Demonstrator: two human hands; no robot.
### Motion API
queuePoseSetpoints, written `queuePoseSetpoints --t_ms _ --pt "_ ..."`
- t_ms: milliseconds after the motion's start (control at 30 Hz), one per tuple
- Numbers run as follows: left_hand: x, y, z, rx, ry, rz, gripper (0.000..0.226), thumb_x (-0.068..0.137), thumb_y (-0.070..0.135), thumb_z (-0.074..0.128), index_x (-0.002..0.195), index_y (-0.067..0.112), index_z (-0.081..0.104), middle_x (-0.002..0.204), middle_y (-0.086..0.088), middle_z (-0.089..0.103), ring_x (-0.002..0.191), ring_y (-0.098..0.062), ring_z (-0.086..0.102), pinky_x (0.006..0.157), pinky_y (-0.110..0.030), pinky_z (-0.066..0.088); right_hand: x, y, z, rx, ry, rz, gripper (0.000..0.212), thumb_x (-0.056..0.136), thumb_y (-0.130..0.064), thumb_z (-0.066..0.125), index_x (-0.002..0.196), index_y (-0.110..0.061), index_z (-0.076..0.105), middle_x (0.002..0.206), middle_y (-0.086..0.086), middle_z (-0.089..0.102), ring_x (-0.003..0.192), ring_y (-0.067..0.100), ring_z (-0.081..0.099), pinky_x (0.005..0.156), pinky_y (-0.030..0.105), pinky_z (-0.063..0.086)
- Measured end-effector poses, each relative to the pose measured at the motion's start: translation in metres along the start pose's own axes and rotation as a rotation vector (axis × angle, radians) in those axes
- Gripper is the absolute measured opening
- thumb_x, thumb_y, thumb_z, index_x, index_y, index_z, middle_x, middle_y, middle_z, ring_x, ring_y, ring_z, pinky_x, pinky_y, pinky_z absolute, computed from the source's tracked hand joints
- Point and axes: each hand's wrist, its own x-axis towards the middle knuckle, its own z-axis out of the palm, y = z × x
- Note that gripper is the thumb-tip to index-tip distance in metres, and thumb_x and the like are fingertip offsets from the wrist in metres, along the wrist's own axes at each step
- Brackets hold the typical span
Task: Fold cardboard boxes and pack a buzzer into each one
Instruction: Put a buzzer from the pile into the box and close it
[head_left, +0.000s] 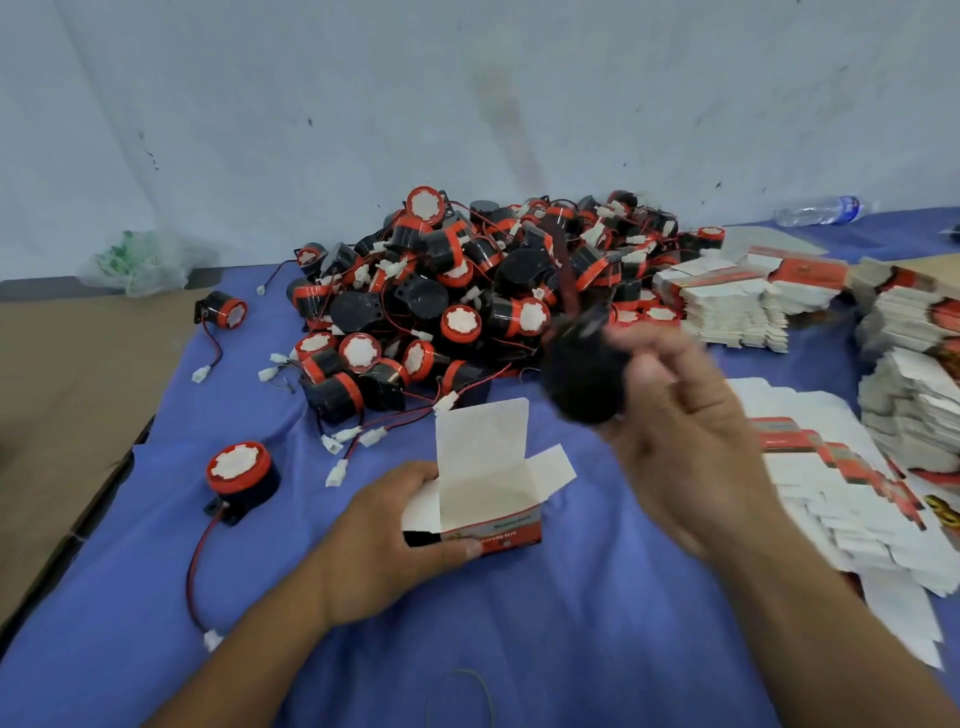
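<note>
Left hand (384, 530) low, gripping the open box (493, 499), right hand (685, 415) raised, blurred, fingers curled round a black buzzer (582, 384)

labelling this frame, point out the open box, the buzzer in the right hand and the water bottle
open box (485, 480), head view, white inner wall
buzzer (582, 387), head view, blurred black body
water bottle (821, 210), head view, middle of its clear side

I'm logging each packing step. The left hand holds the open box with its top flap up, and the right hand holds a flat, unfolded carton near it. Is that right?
Not quite. In the head view the right hand holds a black buzzer, blurred by motion, not a flat carton. The rest stands: the left hand holds the open box with its top flap up.
</note>
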Motion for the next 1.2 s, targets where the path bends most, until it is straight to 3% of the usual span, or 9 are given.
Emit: queuePoseSetpoints --t_ms 133,200,433,533,633,800,900,1000,1200 --pt "0.001 0.001 0.0 -0.005 -0.038 0.109 0.051 0.073 0.046 0.083 0.118 0.038 0.06 0.116 0.025 0.061 0.107 0.004 0.058 0.086 -0.012 0.044 -0.016 0.027 0.007 -0.767 -0.368 -0.046 0.032 0.089 -0.011 0.068 0.119 -0.019 0.061 0.131 -0.011 0.055 0.119 0.003 0.054 0.096 0.02 0.045" --pt "0.0 0.001 0.0 -0.002 -0.037 0.116 0.048 0.073 0.047 0.082 0.116 0.048 0.058 0.116 0.026 0.06 0.107 0.004 0.059 0.087 -0.013 0.045 -0.021 0.038 0.008 -0.987 -0.474 -0.052 0.041 0.091 -0.012 0.069 0.128 -0.018 0.054 0.133 -0.015 0.049 0.116 0.0 0.049 0.095 0.018 0.041" --pt "0.002 -0.001 0.0 0.011 -0.033 0.125 0.045 0.072 0.049 0.078 0.111 0.051 0.057 0.11 0.026 0.059 0.102 0.001 0.059 0.08 -0.011 0.044 -0.017 0.042 0.011 -1.205 -0.622 -0.026 0.019 0.097 -0.008 0.058 0.111 -0.009 0.071 0.133 0.004 0.05 0.102 0.021 0.055 0.085 0.026 0.045" --pt "0.003 0.001 -0.001 0.046 -0.044 0.178 0.047 0.072 0.057 0.071 0.112 0.067 0.049 0.112 0.031 0.056 0.104 0.005 0.055 0.081 -0.005 0.039 -0.019 0.041 0.008 -1.242 -0.671 0.016 0.021 0.101 -0.013 0.054 0.109 -0.011 0.072 0.128 0.002 0.052 0.101 0.016 0.049 0.085 0.024 0.041" --pt "0.001 -0.002 -0.001 0.099 -0.072 0.175 0.047 0.074 0.063 0.07 0.113 0.069 0.044 0.112 0.03 0.051 0.109 0.005 0.05 0.087 -0.005 0.036 -0.022 0.039 0.01 -1.258 -0.699 0.076 0.024 0.103 -0.023 0.048 0.115 -0.019 0.069 0.128 -0.003 0.047 0.102 0.007 0.034 0.091 0.023 0.037" --pt "0.004 -0.007 -0.014 0.159 0.051 0.192 0.051 0.078 0.059 0.066 0.125 0.039 0.059 0.121 0.024 0.049 0.116 0.001 0.049 0.095 -0.009 0.036 -0.023 0.04 0.018 -1.388 -0.694 0.103 0.03 0.103 -0.04 0.044 0.11 -0.023 0.067 0.123 -0.005 0.046 0.11 0.015 0.035 0.097 0.032 0.036" --pt "0.002 -0.004 -0.01 0.027 0.072 0.11 0.057 0.067 0.065 0.071 0.118 0.049 0.051 0.117 0.028 0.055 0.111 0.006 0.053 0.087 -0.006 0.041 -0.022 0.041 0.018 -1.433 -0.675 0.085 0.033 0.102 -0.047 0.04 0.108 -0.027 0.066 0.125 -0.012 0.05 0.117 0.017 0.038 0.097 0.038 0.036" --pt "0.0 -0.005 0.002 -0.084 0.016 -0.031 0.063 0.056 0.064 0.079 0.103 0.051 0.038 0.105 0.021 0.061 0.092 -0.001 0.061 0.073 -0.017 0.051 -0.021 0.043 0.016 -1.517 -0.718 0.031 0.03 0.104 -0.042 0.034 0.104 -0.028 0.061 0.123 -0.019 0.056 0.126 0.014 0.037 0.097 0.036 0.029" --pt "0.001 -0.005 -0.003 -0.119 -0.072 0.064 0.046 0.07 0.045 0.078 0.099 0.031 0.045 0.101 0.008 0.066 0.082 -0.013 0.062 0.068 -0.03 0.053 -0.022 0.041 0.017 -1.601 -0.633 0.046 0.032 0.102 -0.041 0.031 0.105 -0.03 0.061 0.12 -0.017 0.058 0.118 0.019 0.039 0.1 0.039 0.016"
